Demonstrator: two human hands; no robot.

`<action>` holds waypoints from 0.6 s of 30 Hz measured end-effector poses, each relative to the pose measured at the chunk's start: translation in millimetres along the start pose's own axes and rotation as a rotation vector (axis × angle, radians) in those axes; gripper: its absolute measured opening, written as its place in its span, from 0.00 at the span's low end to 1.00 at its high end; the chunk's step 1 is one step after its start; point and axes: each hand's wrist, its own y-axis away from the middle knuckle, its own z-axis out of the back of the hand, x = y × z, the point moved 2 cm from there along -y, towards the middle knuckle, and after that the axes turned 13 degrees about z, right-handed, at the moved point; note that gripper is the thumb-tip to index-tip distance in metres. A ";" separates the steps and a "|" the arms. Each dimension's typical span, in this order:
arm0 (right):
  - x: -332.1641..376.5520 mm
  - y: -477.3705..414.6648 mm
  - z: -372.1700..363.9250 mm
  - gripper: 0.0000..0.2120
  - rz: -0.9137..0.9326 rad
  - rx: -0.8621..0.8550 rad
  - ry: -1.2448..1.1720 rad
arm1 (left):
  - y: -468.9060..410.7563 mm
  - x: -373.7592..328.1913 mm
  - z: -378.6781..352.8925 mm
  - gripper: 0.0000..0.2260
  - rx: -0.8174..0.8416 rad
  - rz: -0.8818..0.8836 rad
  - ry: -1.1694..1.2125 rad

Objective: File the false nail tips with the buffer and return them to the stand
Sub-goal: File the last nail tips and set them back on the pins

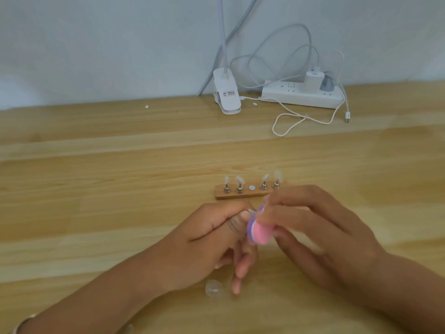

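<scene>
Four tips (226,180) on one stand (243,194); right grip (313,227) clasps one buffer (258,233); left grip (212,239) seemingly pinches one tip (251,211).

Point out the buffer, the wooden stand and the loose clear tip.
buffer (261,233): head view, on its pink face.
wooden stand (250,194): head view, bare front edge of its base.
loose clear tip (213,287): head view, its middle.

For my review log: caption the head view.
Left hand pinches a nail tip; right hand holds the buffer against it, before the stand.
</scene>
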 end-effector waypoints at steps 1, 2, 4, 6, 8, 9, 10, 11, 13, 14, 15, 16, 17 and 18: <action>-4.6 1.1 1.6 0.12 -0.026 -0.011 0.004 | -0.1 -0.4 0.2 0.14 0.013 0.004 0.011; -8.4 0.7 3.5 0.13 -0.058 -0.034 0.012 | -0.1 -1.2 0.3 0.14 0.024 0.014 0.026; -9.4 -1.6 5.8 0.13 -0.078 -0.072 0.003 | -0.8 -2.2 1.5 0.14 0.053 0.041 0.038; -2.0 -2.0 2.1 0.13 -0.031 -0.061 -0.026 | -1.9 -1.5 4.7 0.16 0.099 0.049 0.032; 0.4 -0.9 -1.0 0.13 0.000 -0.016 -0.046 | -1.2 -2.5 7.8 0.16 0.159 0.048 0.063; -3.4 -0.6 0.2 0.13 -0.023 -0.014 -0.046 | -0.6 -3.4 8.9 0.14 0.183 0.050 0.094; -7.8 -0.8 2.1 0.13 -0.061 -0.031 -0.043 | -0.5 -4.2 9.6 0.14 0.199 0.054 0.123; -10.6 -1.9 3.8 0.13 -0.093 -0.056 -0.046 | -0.4 -4.7 10.0 0.13 0.208 0.058 0.142; -7.1 -4.0 4.3 0.12 -0.089 -0.079 -0.074 | -1.0 -4.0 10.6 0.14 0.216 0.061 0.147; -2.0 -3.9 2.2 0.12 -0.051 -0.069 -0.086 | -1.5 -3.1 11.4 0.15 0.213 0.066 0.142; 2.9 -3.0 -0.7 0.11 -0.008 -0.047 -0.088 | -1.6 -2.7 12.1 0.16 0.208 0.076 0.136; 4.4 -1.9 -2.1 0.11 0.016 -0.023 -0.080 | -1.7 -2.4 12.1 0.17 0.199 0.082 0.129; 1.5 -0.9 -1.6 0.12 0.005 -0.007 -0.066 | -1.8 -2.6 11.4 0.16 0.186 0.079 0.122; -4.0 -0.5 -0.2 0.12 -0.034 -0.008 -0.050 | -2.1 -3.1 10.1 0.15 0.165 0.073 0.107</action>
